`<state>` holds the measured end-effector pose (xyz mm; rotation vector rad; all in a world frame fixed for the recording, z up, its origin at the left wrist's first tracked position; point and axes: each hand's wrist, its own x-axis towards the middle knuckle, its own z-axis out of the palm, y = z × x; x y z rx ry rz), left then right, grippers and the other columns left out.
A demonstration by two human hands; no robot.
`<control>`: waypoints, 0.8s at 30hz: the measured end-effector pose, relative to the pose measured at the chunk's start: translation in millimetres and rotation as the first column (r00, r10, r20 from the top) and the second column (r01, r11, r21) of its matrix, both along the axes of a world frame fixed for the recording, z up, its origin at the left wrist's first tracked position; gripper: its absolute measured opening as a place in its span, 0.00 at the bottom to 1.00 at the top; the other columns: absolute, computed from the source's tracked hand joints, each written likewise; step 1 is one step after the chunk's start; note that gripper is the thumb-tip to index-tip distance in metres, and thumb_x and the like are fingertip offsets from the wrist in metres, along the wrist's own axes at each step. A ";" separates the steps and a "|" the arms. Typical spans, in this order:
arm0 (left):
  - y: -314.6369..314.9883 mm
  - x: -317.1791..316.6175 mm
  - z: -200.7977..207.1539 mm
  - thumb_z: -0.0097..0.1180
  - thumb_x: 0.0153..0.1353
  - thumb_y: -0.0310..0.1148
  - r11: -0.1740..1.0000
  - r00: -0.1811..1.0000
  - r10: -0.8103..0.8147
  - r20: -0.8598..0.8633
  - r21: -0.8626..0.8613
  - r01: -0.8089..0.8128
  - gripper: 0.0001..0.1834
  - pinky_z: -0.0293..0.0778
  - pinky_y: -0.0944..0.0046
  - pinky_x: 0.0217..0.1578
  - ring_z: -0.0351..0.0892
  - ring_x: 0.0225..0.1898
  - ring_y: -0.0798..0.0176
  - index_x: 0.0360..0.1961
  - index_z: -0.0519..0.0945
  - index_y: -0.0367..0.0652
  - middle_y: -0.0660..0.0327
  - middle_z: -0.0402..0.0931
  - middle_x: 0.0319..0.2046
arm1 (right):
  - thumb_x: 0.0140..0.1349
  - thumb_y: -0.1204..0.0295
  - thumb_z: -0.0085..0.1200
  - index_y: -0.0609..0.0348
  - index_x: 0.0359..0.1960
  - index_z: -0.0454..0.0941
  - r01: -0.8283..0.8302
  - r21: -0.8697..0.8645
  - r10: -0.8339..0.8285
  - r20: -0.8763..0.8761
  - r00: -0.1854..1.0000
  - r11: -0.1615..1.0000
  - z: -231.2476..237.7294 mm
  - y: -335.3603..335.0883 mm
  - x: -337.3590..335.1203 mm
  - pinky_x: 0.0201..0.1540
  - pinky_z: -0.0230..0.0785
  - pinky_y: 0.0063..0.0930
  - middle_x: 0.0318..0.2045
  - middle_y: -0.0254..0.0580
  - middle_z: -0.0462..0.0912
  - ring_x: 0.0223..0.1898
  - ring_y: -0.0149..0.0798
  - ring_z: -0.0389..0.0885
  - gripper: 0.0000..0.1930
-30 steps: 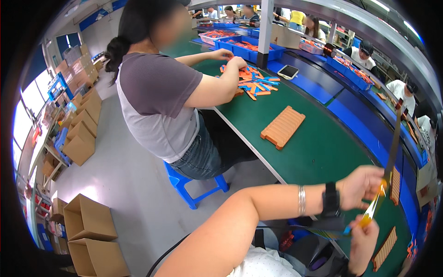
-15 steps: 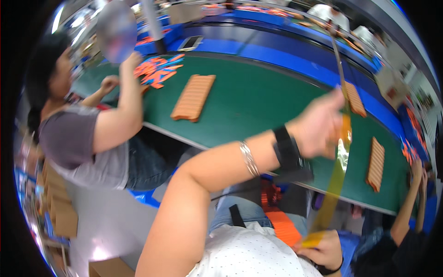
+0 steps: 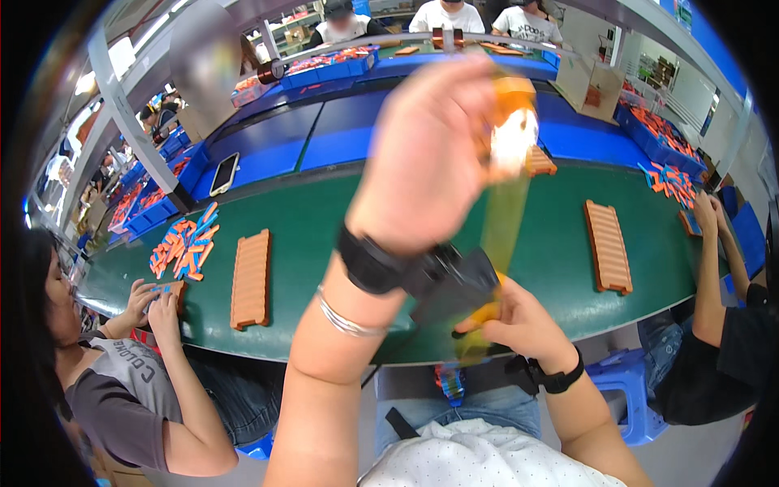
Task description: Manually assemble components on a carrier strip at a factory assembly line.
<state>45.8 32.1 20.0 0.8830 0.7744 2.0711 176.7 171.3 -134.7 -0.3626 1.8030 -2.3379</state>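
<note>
My left hand (image 3: 430, 154) is raised in front of the camera, its fingers closed on a small orange tape roll (image 3: 515, 101). A black watch and a thin silver bracelet sit on that wrist. From the roll a translucent yellow tape strip (image 3: 505, 215) hangs down to my right hand (image 3: 519, 321). That hand pinches the strip's lower end together with a small yellow-orange piece (image 3: 485, 312) just above the near edge of the green table (image 3: 341, 227). What the piece is I cannot make out.
Two ribbed orange trays (image 3: 250, 280) (image 3: 608, 243) lie on the green table. A pile of orange and blue parts (image 3: 185, 247) and a phone (image 3: 223, 173) are at the left. One co-worker's hands (image 3: 158, 304) work at the left edge; another's arm (image 3: 714, 243) reaches in at right. Blue bins (image 3: 324, 73) line the back.
My left hand has risen with the roll, to the top of the view. The strip between my hands now hangs nearly straight down. My head has turned to face the table squarely.
</note>
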 end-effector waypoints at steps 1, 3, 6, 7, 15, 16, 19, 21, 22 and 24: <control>11.1 15.8 -8.1 0.43 0.65 0.47 0.981 0.987 0.160 -0.016 -0.113 -0.161 0.23 0.70 0.59 0.45 0.78 0.38 0.63 0.48 0.78 0.40 0.61 0.81 0.37 | 0.58 0.78 0.59 0.57 0.69 0.51 -0.007 0.003 0.007 -0.009 1.000 1.000 -5.8 4.9 1.0 0.43 0.72 0.24 0.57 0.44 0.69 0.39 0.31 0.78 0.39; 18.2 33.2 -29.3 0.51 0.62 0.42 0.948 0.974 0.225 -0.007 -0.229 -0.221 0.12 0.65 0.61 0.46 0.74 0.41 0.70 0.41 0.79 0.49 0.66 0.79 0.39 | 0.65 0.64 0.53 0.62 0.65 0.57 0.081 -0.017 -0.082 -0.088 0.993 0.997 -9.5 4.5 2.2 0.48 0.70 0.27 0.53 0.44 0.73 0.43 0.34 0.78 0.30; 28.1 44.8 -41.8 0.56 0.57 0.45 0.912 0.981 0.184 -0.057 -0.363 -0.192 0.16 0.58 0.61 0.49 0.68 0.46 0.69 0.42 0.78 0.48 0.68 0.74 0.42 | 0.69 0.50 0.40 0.66 0.60 0.62 0.180 -0.122 -0.182 -0.008 0.983 0.976 -1.3 -7.8 5.0 0.49 0.68 0.30 0.47 0.45 0.76 0.43 0.36 0.77 0.31; 30.7 46.2 -45.1 0.56 0.57 0.46 0.897 0.977 0.188 -0.097 -0.388 -0.211 0.16 0.58 0.61 0.49 0.67 0.47 0.68 0.41 0.77 0.48 0.68 0.73 0.41 | 0.69 0.50 0.40 0.66 0.60 0.62 0.172 -0.109 -0.174 -0.008 0.985 0.979 2.1 -9.3 5.2 0.49 0.68 0.30 0.47 0.45 0.76 0.43 0.36 0.77 0.31; 15.4 37.3 -29.3 0.57 0.56 0.45 0.956 0.986 0.157 -0.057 -0.242 -0.166 0.13 0.58 0.64 0.47 0.69 0.43 0.72 0.39 0.79 0.50 0.71 0.76 0.40 | 0.64 0.35 0.19 0.69 0.46 0.73 0.266 -0.269 -0.267 0.034 0.963 0.926 -13.2 -4.1 6.4 0.48 0.68 0.31 0.36 0.46 0.80 0.41 0.41 0.77 0.44; 9.7 38.1 -26.3 0.56 0.57 0.44 0.960 0.978 0.201 -0.057 -0.185 -0.208 0.12 0.58 0.65 0.46 0.71 0.42 0.72 0.39 0.80 0.52 0.71 0.78 0.40 | 0.62 0.33 0.18 0.69 0.42 0.75 0.291 -0.259 -0.274 0.099 0.957 0.921 -14.6 -4.5 7.8 0.46 0.69 0.31 0.34 0.47 0.80 0.40 0.43 0.78 0.46; 0.6 30.3 2.5 0.53 0.59 0.40 0.949 0.950 0.310 0.046 0.046 -0.312 0.09 0.66 0.70 0.33 0.73 0.30 0.73 0.31 0.78 0.48 0.70 0.75 0.28 | 0.61 0.32 0.17 0.69 0.39 0.77 0.193 -0.331 -0.151 0.147 0.978 0.924 -20.6 3.6 4.9 0.43 0.72 0.33 0.32 0.48 0.80 0.36 0.45 0.81 0.48; -6.3 8.9 17.6 0.50 0.60 0.42 0.980 0.986 0.143 0.081 0.130 -0.153 0.12 0.68 0.65 0.36 0.76 0.31 0.68 0.32 0.78 0.46 0.64 0.80 0.33 | 0.61 0.32 0.16 0.69 0.39 0.76 0.197 -0.279 -0.178 0.090 0.980 0.940 -19.4 4.3 1.5 0.40 0.73 0.34 0.30 0.48 0.80 0.31 0.45 0.81 0.48; -16.7 0.1 23.6 0.46 0.62 0.43 0.986 0.996 0.092 0.017 0.141 -0.093 0.16 0.68 0.62 0.41 0.76 0.36 0.64 0.36 0.79 0.43 0.59 0.80 0.38 | 0.61 0.32 0.15 0.69 0.39 0.76 0.187 -0.294 -0.166 0.095 0.982 0.937 -18.9 4.3 2.0 0.40 0.73 0.33 0.30 0.48 0.80 0.31 0.44 0.81 0.48; -30.4 -20.2 14.2 0.40 0.65 0.46 0.967 0.994 0.083 -0.070 0.245 -0.063 0.25 0.64 0.54 0.53 0.73 0.47 0.55 0.45 0.78 0.36 0.52 0.77 0.48 | 0.61 0.32 0.16 0.68 0.40 0.76 0.192 -0.277 -0.170 0.101 0.980 0.941 -20.2 2.5 3.1 0.41 0.73 0.32 0.29 0.46 0.80 0.31 0.41 0.80 0.47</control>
